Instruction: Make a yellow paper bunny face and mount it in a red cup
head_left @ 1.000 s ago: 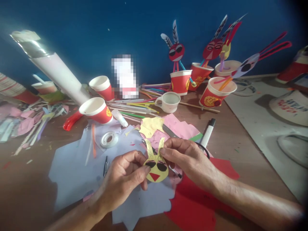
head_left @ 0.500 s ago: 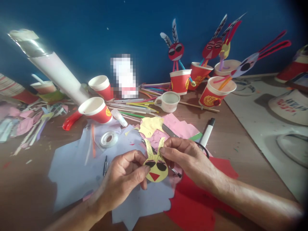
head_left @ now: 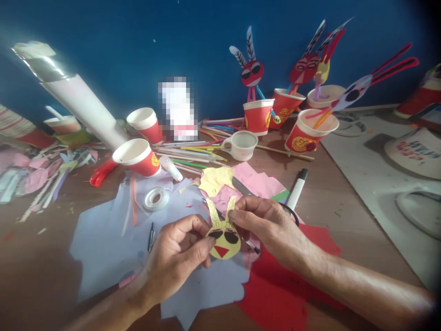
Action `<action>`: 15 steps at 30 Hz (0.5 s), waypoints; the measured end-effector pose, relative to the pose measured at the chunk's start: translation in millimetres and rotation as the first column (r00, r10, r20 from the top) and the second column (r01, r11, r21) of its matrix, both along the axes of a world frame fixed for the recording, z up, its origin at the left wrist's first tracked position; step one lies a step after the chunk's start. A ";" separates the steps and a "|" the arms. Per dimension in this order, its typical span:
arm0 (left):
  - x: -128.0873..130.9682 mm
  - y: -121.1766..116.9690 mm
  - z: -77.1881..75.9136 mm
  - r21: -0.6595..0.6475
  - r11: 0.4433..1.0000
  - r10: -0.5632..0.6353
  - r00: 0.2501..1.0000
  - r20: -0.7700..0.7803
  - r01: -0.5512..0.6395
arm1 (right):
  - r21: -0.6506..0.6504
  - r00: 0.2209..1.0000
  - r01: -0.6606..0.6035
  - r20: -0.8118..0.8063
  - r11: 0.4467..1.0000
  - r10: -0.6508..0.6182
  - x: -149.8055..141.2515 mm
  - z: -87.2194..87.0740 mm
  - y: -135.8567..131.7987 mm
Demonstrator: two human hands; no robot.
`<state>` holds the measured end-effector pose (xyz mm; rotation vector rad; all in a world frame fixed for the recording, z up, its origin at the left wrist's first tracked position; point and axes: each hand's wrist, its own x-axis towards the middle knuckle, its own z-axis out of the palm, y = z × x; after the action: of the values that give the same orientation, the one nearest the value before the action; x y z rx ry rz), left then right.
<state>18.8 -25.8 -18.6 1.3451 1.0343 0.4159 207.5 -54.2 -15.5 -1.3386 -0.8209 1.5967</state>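
Observation:
A yellow paper face (head_left: 225,250) with two long ears, black eyes and a red triangular mouth is held up between both hands. My left hand (head_left: 184,248) is closed on its left edge, thumb in front near one eye. With thumb and forefinger, my right hand (head_left: 265,223) pinches the base of its right ear. Below and behind it lie blue-grey paper (head_left: 206,294), red paper (head_left: 279,289) and pink paper (head_left: 258,179). Scissors, partly hidden by my right hand, show a dark handle loop (head_left: 292,214).
A tape roll (head_left: 148,202), a paper cup (head_left: 138,158), a white mug (head_left: 244,146) and a black-capped marker (head_left: 296,189) surround the papers. Finished paper figures stand in red cups (head_left: 258,117) at the back right. A tall white roll (head_left: 82,105) leans at the left.
Almost nothing differs. The yellow paper face has shifted up very slightly, with both hands keeping the same grip.

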 end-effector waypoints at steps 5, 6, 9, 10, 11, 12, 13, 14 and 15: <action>0.2 -0.3 0.4 0.023 1.000 0.018 1.000 -0.018 -0.017 | -0.003 1.000 0.001 -0.002 1.000 -0.001 -0.4 -0.2 0.1; -0.4 0.4 0.3 0.018 1.000 0.002 1.000 -0.024 -0.002 | -0.004 1.000 0.001 -0.004 1.000 -0.001 -0.4 -0.4 0.1; -1.8 2.2 0.1 -0.019 0.999 -0.026 1.000 -0.013 0.025 | 0.006 1.000 -0.007 0.004 1.000 0.006 -0.1 -1.2 0.0; -1.7 2.5 0.2 -0.045 0.999 -0.018 1.000 0.008 0.018 | 0.016 1.000 -0.013 0.014 1.000 0.013 0.0 -1.6 -0.3; -1.2 2.8 0.4 -0.077 0.997 -0.008 0.999 0.039 0.011 | 0.029 0.999 -0.021 0.029 0.999 0.020 0.0 -2.0 -0.6; -0.4 3.0 0.7 -0.115 0.993 -0.002 0.997 0.080 0.011 | 0.044 0.998 -0.033 0.047 0.998 0.031 -0.1 -2.5 -1.1; 0.5 3.2 1.0 -0.150 0.989 0.004 0.992 0.126 0.016 | 0.061 0.997 -0.045 0.062 0.997 0.041 -0.3 -3.0 -1.7; 1.5 3.3 1.3 -0.177 0.984 0.007 0.985 0.171 0.024 | 0.078 0.996 -0.059 0.069 0.995 0.053 -0.6 -3.6 -2.3; 2.3 3.5 1.6 -0.194 0.980 0.002 0.978 0.207 0.039 | 0.091 0.995 -0.071 0.070 0.993 0.065 -1.0 -4.4 -3.0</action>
<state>21.1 -22.3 -17.0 1.1086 0.8656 0.4179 206.6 -57.2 -19.8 -1.3155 -0.9797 1.5526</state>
